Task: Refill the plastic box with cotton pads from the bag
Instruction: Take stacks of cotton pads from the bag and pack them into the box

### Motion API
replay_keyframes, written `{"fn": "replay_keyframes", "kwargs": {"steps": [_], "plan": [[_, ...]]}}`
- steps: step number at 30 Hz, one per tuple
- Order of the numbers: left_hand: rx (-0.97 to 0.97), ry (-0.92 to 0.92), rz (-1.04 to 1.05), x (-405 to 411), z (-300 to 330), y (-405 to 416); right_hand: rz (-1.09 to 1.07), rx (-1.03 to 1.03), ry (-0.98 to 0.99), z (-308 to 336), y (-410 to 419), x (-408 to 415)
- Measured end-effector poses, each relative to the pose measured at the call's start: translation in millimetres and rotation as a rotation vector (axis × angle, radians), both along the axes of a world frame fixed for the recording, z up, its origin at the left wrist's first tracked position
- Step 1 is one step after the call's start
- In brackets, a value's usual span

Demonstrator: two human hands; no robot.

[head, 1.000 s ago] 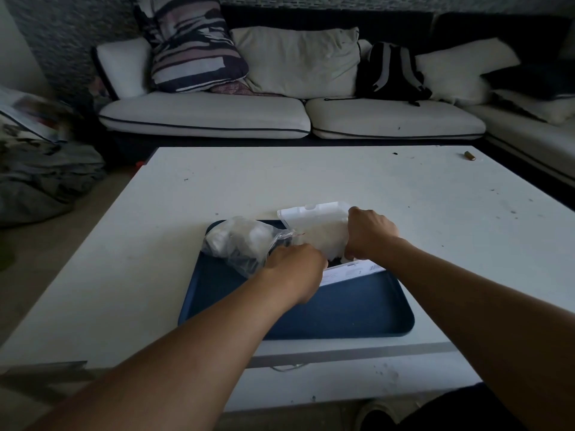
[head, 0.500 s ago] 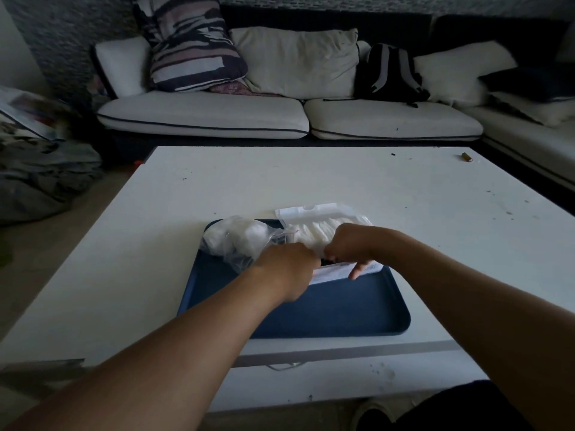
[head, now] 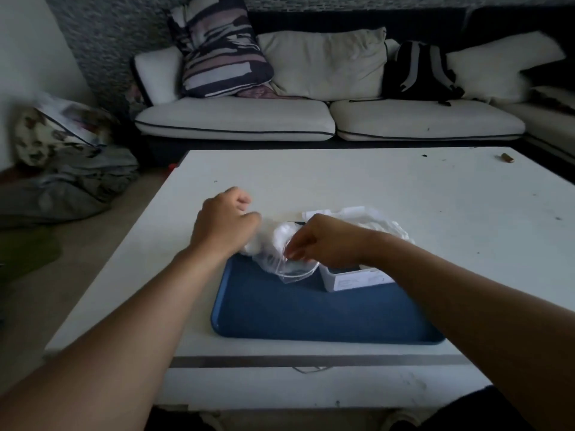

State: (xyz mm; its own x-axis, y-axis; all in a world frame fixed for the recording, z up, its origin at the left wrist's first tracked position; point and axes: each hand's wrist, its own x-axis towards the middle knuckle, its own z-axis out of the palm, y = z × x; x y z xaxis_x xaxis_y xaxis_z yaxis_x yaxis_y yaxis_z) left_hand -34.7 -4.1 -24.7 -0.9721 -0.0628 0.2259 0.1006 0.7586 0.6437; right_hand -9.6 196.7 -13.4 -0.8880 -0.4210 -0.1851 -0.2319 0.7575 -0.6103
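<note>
- Since the earlier frame the left hand (head: 225,223) has swung to the far left end of the bag (head: 280,250), and the right hand (head: 320,241) has left the plastic box (head: 354,276) to reach for the bag's near, open end.
- Left fingers are curled at the bag's far end, seemingly clamped on the film. Right fingers (head: 292,251) pinch together at the bag's mouth; whether they hold film or a pad, I cannot tell.
- To do this step well, I judge: steady the bag with the left hand, draw pads out in a neat stack, and carry them right into the box.
- The bag is clear, crumpled film with white cotton pads (head: 281,236) inside; it lies on the blue tray (head: 311,309), just left of the white box, on the table (head: 342,181).
</note>
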Motion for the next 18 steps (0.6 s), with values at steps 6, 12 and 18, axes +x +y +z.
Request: {"fn": "replay_keyframes", "kwargs": {"steps": [6, 12, 18], "plan": [[0.351, -0.458, -0.081, -8, -39, -15, 0.097, 0.192, 0.271, -40, -21, -11], [0.448, -0.519, 0.017, -19, -54, -16, 0.098, 0.195, 0.317, -57, -29, -27], [0.579, -0.483, -0.016, -15, -48, -3, -0.057, 0.154, 0.3, -67, -32, -34]]}}
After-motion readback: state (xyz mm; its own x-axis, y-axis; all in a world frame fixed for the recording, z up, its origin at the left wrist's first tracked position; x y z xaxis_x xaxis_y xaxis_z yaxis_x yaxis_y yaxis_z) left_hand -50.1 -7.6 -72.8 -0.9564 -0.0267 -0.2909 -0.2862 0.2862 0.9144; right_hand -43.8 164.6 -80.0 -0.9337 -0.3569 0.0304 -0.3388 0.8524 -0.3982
